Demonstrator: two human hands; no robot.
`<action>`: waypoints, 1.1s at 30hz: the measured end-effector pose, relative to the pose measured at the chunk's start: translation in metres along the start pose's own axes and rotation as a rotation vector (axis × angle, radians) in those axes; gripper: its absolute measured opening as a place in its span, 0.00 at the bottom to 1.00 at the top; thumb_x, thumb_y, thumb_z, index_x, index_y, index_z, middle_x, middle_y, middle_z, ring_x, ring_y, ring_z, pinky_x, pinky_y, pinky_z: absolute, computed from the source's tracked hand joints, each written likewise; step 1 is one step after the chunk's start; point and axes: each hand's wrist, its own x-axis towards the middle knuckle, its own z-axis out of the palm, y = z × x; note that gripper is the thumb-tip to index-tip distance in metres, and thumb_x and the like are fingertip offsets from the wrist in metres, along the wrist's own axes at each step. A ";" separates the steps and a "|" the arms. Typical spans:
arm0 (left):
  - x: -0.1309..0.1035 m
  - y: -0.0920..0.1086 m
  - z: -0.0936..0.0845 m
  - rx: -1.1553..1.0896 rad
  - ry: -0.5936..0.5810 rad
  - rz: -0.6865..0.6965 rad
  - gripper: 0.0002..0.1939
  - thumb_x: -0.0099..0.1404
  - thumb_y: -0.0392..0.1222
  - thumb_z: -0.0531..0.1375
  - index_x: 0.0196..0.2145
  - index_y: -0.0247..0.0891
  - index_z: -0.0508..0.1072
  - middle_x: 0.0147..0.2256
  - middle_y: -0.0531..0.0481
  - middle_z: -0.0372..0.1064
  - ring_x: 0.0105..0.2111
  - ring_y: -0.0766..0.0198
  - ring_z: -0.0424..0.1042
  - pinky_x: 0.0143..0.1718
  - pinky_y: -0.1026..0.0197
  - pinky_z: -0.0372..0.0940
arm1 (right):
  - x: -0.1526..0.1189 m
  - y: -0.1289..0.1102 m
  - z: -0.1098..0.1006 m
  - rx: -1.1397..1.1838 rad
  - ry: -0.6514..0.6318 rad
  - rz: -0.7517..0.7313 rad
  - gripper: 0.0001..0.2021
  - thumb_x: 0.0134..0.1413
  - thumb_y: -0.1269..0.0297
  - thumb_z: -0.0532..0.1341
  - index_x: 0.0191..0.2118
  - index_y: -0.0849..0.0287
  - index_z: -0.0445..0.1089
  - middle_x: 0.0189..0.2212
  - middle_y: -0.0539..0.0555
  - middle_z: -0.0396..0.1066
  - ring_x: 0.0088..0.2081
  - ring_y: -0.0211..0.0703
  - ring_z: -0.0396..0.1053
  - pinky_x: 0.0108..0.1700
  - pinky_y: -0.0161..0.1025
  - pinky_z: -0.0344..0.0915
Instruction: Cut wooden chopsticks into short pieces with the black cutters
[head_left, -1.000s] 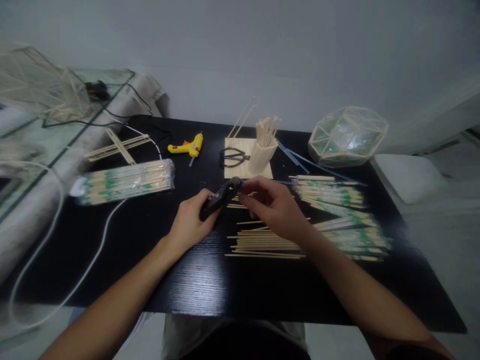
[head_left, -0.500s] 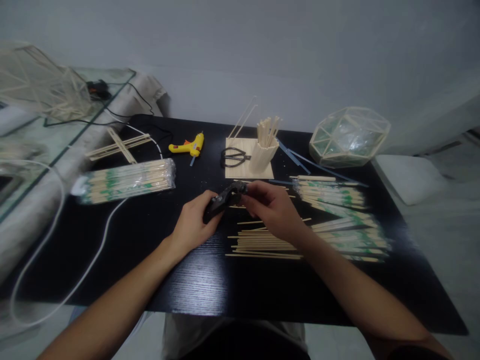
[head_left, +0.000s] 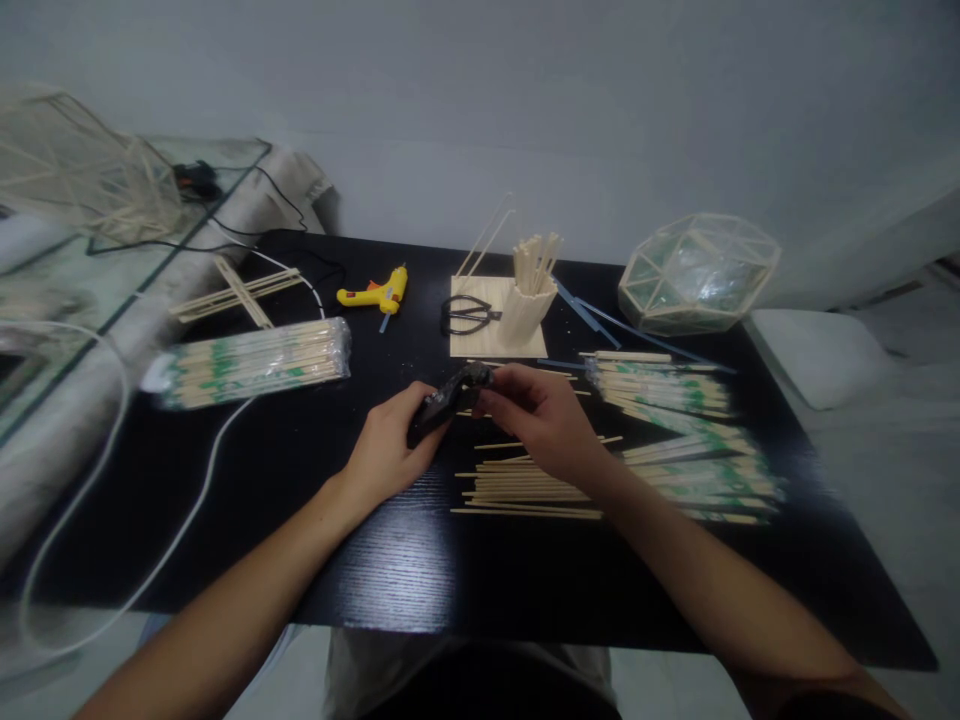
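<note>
Over the middle of the black table, my left hand is wrapped round a dark elongated object with a curved far end; its kind I cannot make out. My right hand has thumb and fingers pinched together at that far end, and what lies between the fingertips is hidden. Several loose wooden sticks lie below and partly under my right hand. Just beyond the hands, black-handled scissors rest on a square wooden board, beside an upright wooden holder filled with sticks.
To the left are a yellow glue gun, a plastic-wrapped bundle of sticks and a white cable. On the right lie opened stick packets, blue strips and a geometric stick-framed form. The table's front edge is near my body.
Almost nothing differs. My right fingertips have shifted very slightly at the far end of the dark object; the left hand keeps its hold.
</note>
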 end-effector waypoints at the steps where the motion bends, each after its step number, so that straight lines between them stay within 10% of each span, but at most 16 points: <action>1: 0.000 0.000 0.000 -0.003 0.000 0.002 0.06 0.70 0.41 0.59 0.43 0.38 0.72 0.34 0.52 0.73 0.32 0.64 0.71 0.36 0.63 0.64 | 0.000 0.000 0.000 0.008 -0.001 -0.002 0.13 0.61 0.53 0.68 0.35 0.59 0.75 0.29 0.51 0.75 0.32 0.38 0.70 0.35 0.36 0.66; 33: 0.000 0.003 -0.003 0.022 0.012 0.022 0.08 0.70 0.42 0.58 0.45 0.38 0.71 0.35 0.51 0.74 0.32 0.63 0.71 0.36 0.62 0.65 | -0.001 -0.002 0.003 0.071 -0.008 0.009 0.19 0.58 0.45 0.69 0.35 0.59 0.75 0.28 0.51 0.75 0.30 0.39 0.72 0.37 0.37 0.69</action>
